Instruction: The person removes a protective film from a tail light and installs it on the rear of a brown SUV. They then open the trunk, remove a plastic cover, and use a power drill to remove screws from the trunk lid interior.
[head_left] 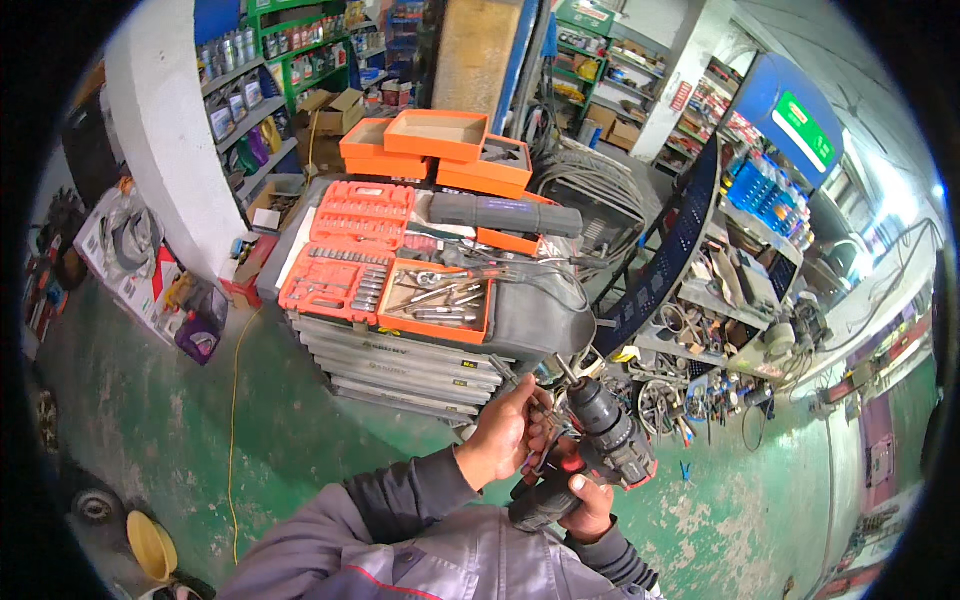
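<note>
So the right hand (pixel 592 508) clasped the drill (pixel 614 436), nose (pixel 584 396) far-left; left hand (pixel 503 432), just left, gripped a slim metal rod (pixel 504 371).

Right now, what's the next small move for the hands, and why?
Probably ease the left hand slightly away from the drill: it holds a slim metal piece close beside the chuck, from which a metal shaft sticks out, while the right hand grips the drill.

The chunky black pistol-shaped drill (pixel 622 446) is cased in matt plastic. The slim silver hand tools (pixel 450 316) are finished in glossy metal. The wide green floor (pixel 320 440) is coated in rough, chipped paint.
</note>
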